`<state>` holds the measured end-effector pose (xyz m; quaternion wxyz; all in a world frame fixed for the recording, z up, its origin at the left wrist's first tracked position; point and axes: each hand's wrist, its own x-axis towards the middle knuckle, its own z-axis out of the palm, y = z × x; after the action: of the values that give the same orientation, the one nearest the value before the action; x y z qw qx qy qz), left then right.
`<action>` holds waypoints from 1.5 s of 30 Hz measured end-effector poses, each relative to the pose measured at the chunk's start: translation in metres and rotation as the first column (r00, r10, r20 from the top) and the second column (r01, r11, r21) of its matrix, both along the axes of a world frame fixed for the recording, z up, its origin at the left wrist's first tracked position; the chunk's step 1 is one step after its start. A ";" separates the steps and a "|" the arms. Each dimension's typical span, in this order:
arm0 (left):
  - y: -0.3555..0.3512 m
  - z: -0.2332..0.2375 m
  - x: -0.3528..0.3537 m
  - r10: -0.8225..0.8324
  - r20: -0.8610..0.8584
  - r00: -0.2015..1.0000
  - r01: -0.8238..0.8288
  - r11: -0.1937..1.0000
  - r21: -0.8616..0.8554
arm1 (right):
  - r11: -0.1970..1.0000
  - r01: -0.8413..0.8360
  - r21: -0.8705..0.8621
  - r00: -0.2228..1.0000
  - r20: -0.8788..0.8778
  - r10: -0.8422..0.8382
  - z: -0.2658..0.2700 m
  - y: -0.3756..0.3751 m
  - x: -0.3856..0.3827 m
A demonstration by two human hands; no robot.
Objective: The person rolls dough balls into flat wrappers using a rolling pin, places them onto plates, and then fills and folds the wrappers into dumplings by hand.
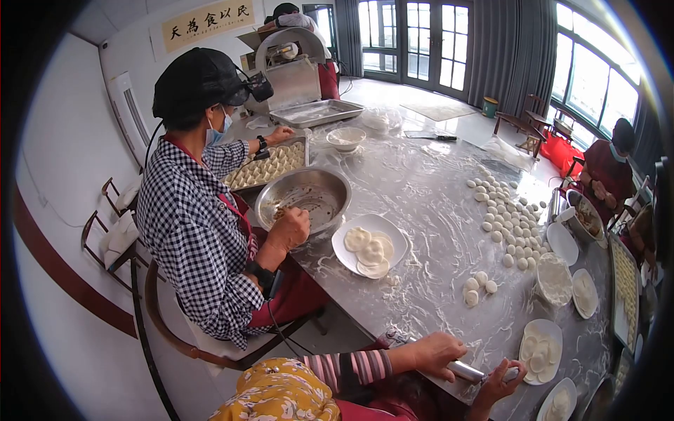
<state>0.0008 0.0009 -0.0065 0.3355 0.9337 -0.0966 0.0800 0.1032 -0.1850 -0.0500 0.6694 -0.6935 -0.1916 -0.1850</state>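
Observation:
At the table's near edge, my left hand [439, 355] is closed around one end of a metal rolling pin [466, 372]. My right hand [501, 383] has its fingers curled round the other end, with the pin's tip showing by the thumb. Any dough beneath the pin is hidden. Just right of my hands is a white plate with round dough wrappers [539, 355]; another plate with wrappers [559, 401] sits nearer me. Several small dough pieces [477, 286] lie on the floured surface ahead of my hands.
Flour streaks the metal table [393, 231]. On the left, a seated person [203, 189] reaches into a steel bowl [330, 203] beside a tray of dumplings [281, 165] and a plate of wrappers [358, 240]. Many dough balls [516, 224] and a flour bowl [554, 279] are farther right.

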 end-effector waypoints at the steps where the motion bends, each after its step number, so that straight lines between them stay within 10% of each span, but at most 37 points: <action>1: 0.000 0.001 0.000 -0.001 -0.001 1.000 0.001 1.000 -0.001 | 1.000 0.001 0.000 1.000 -0.001 -0.001 0.000 0.000 0.000; 45: 0.000 -0.002 0.001 -0.008 0.006 1.000 0.008 1.000 0.015 | 0.998 0.028 -0.049 0.999 0.033 -0.026 0.000 -0.003 -0.001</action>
<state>0.0014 0.0008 -0.0084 0.3287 0.9355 -0.1020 0.0806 0.1022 -0.1876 -0.0497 0.6463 -0.7092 -0.1976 -0.2007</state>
